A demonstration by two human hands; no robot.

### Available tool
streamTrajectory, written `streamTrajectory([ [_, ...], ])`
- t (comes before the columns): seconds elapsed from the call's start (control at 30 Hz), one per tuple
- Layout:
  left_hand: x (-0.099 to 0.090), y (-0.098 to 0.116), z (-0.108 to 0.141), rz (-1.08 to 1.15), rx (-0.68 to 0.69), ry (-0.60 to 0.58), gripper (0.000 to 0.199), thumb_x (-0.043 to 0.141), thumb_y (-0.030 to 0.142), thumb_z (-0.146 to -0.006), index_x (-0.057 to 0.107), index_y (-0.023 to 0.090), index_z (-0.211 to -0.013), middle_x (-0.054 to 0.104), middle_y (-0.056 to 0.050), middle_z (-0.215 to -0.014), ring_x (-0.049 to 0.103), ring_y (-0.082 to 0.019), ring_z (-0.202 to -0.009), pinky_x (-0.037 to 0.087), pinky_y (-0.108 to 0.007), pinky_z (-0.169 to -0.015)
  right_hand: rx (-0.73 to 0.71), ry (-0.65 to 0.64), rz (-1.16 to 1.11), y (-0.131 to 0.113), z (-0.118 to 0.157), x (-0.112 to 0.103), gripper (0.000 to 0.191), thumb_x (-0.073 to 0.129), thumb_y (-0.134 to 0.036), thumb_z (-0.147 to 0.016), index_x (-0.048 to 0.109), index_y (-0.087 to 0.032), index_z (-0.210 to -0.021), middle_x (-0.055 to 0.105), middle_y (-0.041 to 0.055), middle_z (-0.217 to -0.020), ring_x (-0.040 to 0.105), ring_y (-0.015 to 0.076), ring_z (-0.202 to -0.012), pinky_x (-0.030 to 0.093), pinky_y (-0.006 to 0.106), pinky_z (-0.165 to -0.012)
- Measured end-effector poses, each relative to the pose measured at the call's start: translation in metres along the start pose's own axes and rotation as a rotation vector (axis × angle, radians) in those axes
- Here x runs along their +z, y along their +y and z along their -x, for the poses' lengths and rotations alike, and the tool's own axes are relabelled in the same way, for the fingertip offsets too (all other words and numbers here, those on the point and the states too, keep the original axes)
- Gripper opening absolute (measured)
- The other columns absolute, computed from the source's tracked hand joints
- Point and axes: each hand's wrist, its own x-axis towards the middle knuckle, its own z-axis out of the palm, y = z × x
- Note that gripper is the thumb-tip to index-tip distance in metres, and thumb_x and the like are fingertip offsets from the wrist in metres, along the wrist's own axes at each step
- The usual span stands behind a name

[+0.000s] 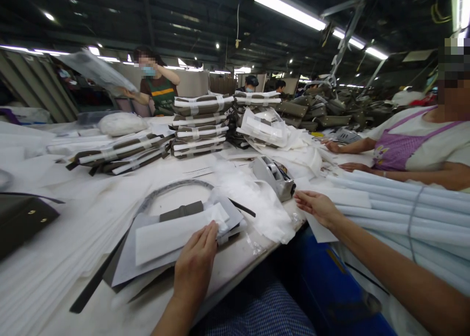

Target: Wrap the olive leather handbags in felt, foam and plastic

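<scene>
A dark olive bag (181, 211) with a long strap (97, 272) lies on the worktable, partly covered by grey-white sheets. On top is a white foam sheet (169, 233). My left hand (198, 255) grips the foam sheet and the bag at their right end, fingers together on top and thumb hidden. A grey tape dispenser (273, 177) stands beyond, at the table's edge. My right hand (314, 206) is at its cutting end, thumb and fingers pinched on the tape end, which barely shows.
Wrapped bags (201, 125) are stacked at the back, with more bags (121, 152) to their left. Crumpled white packing sheets (253, 199) lie beside the dispenser. Bundled pale foam rolls (400, 204) sit at right. Co-workers (414, 135) are at the right and across the table.
</scene>
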Motion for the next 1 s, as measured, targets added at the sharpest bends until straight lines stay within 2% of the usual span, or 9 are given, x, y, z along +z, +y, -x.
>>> streamTrajectory([
  [0.17, 0.002, -0.001, 0.000, 0.015, -0.018, -0.008, 0.045, 0.057, 0.010, -0.092, 0.052, 0.014, -0.137, 0.064, -0.004, -0.132, 0.059, -0.022, -0.116, 0.049, -0.033, -0.101, -0.060, 0.041, 0.067, 0.021, -0.017, 0.005, 0.023, 0.083, -0.035, -0.073, 0.069, -0.018, -0.077, 0.074, 0.0055, -0.077, 0.067, 0.0117, -0.061, 0.061, 0.021, -0.059],
  [0.33, 0.003, -0.001, 0.001, 0.038, -0.015, 0.000, 0.046, 0.058, 0.010, -0.092, 0.051, 0.013, -0.137, 0.064, -0.004, -0.132, 0.059, -0.023, -0.115, 0.048, -0.033, -0.102, -0.165, 0.034, 0.308, 0.017, -0.006, -0.014, 0.017, 0.081, -0.031, -0.070, 0.072, -0.019, -0.077, 0.073, 0.0043, -0.070, 0.068, 0.0170, -0.061, 0.058, 0.027, -0.058],
  [0.4, 0.003, -0.001, 0.001, 0.044, -0.008, -0.001, 0.047, 0.058, 0.009, -0.092, 0.050, 0.013, -0.138, 0.065, -0.005, -0.131, 0.059, -0.023, -0.116, 0.047, -0.033, -0.103, -0.351, -0.039, 0.540, 0.008, 0.005, -0.024, 0.015, 0.077, -0.033, -0.074, 0.075, -0.021, -0.083, 0.075, 0.0036, -0.077, 0.070, 0.0199, -0.069, 0.058, 0.030, -0.067],
  [0.47, 0.002, -0.001, 0.001, 0.052, -0.018, -0.005, 0.048, 0.058, 0.009, -0.091, 0.050, 0.012, -0.138, 0.065, -0.006, -0.129, 0.060, -0.023, -0.115, 0.046, -0.033, -0.104, -0.669, -0.174, 0.871, -0.004, 0.017, -0.028, 0.016, 0.068, -0.035, -0.084, 0.076, -0.024, -0.092, 0.077, 0.0037, -0.091, 0.072, 0.0219, -0.082, 0.056, 0.031, -0.076],
  [0.53, 0.002, 0.000, 0.000, 0.058, -0.040, -0.006, 0.047, 0.059, 0.008, -0.091, 0.050, 0.011, -0.137, 0.067, -0.007, -0.127, 0.060, -0.023, -0.113, 0.046, -0.033, -0.104, -0.974, -0.346, 1.144, -0.018, 0.029, -0.022, 0.021, 0.056, -0.034, -0.093, 0.075, -0.025, -0.098, 0.076, 0.0040, -0.099, 0.072, 0.0215, -0.087, 0.053, 0.030, -0.076],
  [0.6, 0.001, 0.001, -0.001, 0.061, -0.055, -0.012, 0.046, 0.061, 0.008, -0.090, 0.051, 0.011, -0.135, 0.068, -0.007, -0.124, 0.060, -0.024, -0.112, 0.047, -0.033, -0.104, -1.146, -0.503, 1.231, -0.034, 0.040, -0.005, 0.023, 0.052, -0.031, -0.096, 0.073, -0.024, -0.101, 0.076, 0.0043, -0.098, 0.071, 0.0190, -0.084, 0.050, 0.026, -0.071],
  [0.67, 0.000, 0.002, -0.002, 0.064, -0.068, -0.016, 0.046, 0.061, 0.009, -0.089, 0.052, 0.011, -0.134, 0.068, -0.007, -0.123, 0.061, -0.023, -0.112, 0.047, -0.032, -0.103, -1.234, -0.662, 1.206, -0.050, 0.050, 0.023, 0.021, 0.053, -0.030, -0.097, 0.072, -0.023, -0.101, 0.076, 0.0042, -0.095, 0.070, 0.0164, -0.080, 0.047, 0.024, -0.068],
  [0.83, 0.000, 0.003, -0.003, 0.094, -0.096, -0.012, 0.043, 0.062, 0.012, -0.090, 0.053, 0.012, -0.132, 0.068, -0.005, -0.123, 0.061, -0.022, -0.110, 0.049, -0.031, -0.102, -1.219, -1.080, 1.037, -0.080, 0.064, 0.110, 0.017, 0.059, -0.036, -0.093, 0.068, -0.021, -0.091, 0.070, 0.0005, -0.078, 0.064, 0.0118, -0.068, 0.041, 0.023, -0.063],
  [1.0, 0.002, 0.004, -0.001, 0.096, -0.114, -0.017, 0.045, 0.065, 0.013, -0.089, 0.053, 0.012, -0.132, 0.069, -0.006, -0.122, 0.061, -0.022, -0.111, 0.051, -0.032, -0.099, -1.261, -1.303, 1.146, -0.089, 0.051, 0.189, 0.021, 0.063, -0.036, -0.088, 0.066, -0.020, -0.075, 0.068, -0.0011, -0.071, 0.059, 0.0115, -0.062, 0.032, 0.023, -0.056],
])
